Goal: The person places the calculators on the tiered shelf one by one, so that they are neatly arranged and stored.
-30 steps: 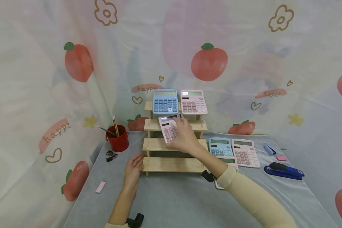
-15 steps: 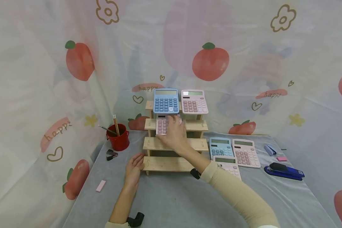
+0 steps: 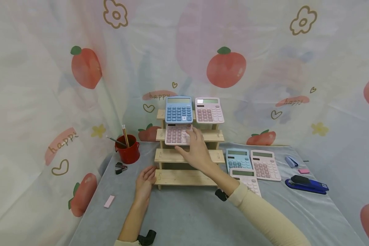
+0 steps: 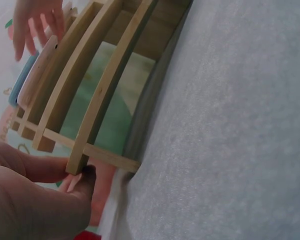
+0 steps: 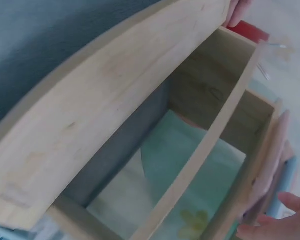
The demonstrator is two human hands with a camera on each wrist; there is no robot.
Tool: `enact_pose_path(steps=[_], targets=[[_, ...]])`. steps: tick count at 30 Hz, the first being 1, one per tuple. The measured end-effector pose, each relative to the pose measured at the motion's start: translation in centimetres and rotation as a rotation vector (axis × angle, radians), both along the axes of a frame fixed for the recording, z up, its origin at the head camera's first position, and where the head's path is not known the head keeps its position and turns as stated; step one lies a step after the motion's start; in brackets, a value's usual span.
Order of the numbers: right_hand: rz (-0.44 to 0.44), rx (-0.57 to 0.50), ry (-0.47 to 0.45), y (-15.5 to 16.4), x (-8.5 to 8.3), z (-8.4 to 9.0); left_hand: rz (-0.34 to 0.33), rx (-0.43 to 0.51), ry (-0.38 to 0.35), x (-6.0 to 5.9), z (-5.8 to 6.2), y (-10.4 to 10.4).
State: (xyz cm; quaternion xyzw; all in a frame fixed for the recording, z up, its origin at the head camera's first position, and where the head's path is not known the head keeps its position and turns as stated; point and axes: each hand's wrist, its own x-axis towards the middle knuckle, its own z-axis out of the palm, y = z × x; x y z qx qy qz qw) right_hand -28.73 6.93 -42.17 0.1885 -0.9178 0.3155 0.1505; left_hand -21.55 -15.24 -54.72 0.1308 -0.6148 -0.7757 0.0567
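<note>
A pink calculator (image 3: 176, 136) leans on the left of the second tier from the top of a wooden stepped rack (image 3: 181, 177). My right hand (image 3: 198, 152) is by its right edge with fingers spread; whether they touch it is unclear. In the left wrist view, that right hand (image 4: 37, 17) hangs loosely near the calculators and grips nothing. My left hand (image 3: 144, 182) is at the rack's lower left corner. Thumb and fingers of the left hand (image 4: 35, 200) pinch the bottom board's end. On the top tier stand a blue calculator (image 3: 179, 110) and another pink calculator (image 3: 209, 111).
Right of the rack lie a light blue calculator (image 3: 238, 158), a pink calculator (image 3: 265, 165) and a paler one (image 3: 247, 181). Farther right are a blue stapler (image 3: 307, 185) and a pink eraser (image 3: 303, 171). A red bucket (image 3: 129, 153) with pencils stands left.
My right hand has set the pink calculator on the second tier, slid it left, and drawn its fingers to the right side. The left hand has stayed at the rack's corner.
</note>
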Motion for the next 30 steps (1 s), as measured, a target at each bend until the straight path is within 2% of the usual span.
enact_pose_path(steps=[9,18,23,30], targets=[[-0.033,-0.007,-0.008,5.2,3.9,0.2,-0.006,-0.001,0.008,-0.1,0.0,-0.3],[-0.051,0.003,-0.067,10.4,6.6,-1.3,-0.01,0.013,0.012,0.0,0.4,-0.6],[-0.099,0.043,-0.077,13.1,7.8,-2.8,-0.014,0.003,-0.01,-0.1,0.2,-0.7],[-0.171,0.097,-0.115,17.1,9.5,-5.9,-0.013,-0.003,-0.012,-0.2,-0.2,-0.1]])
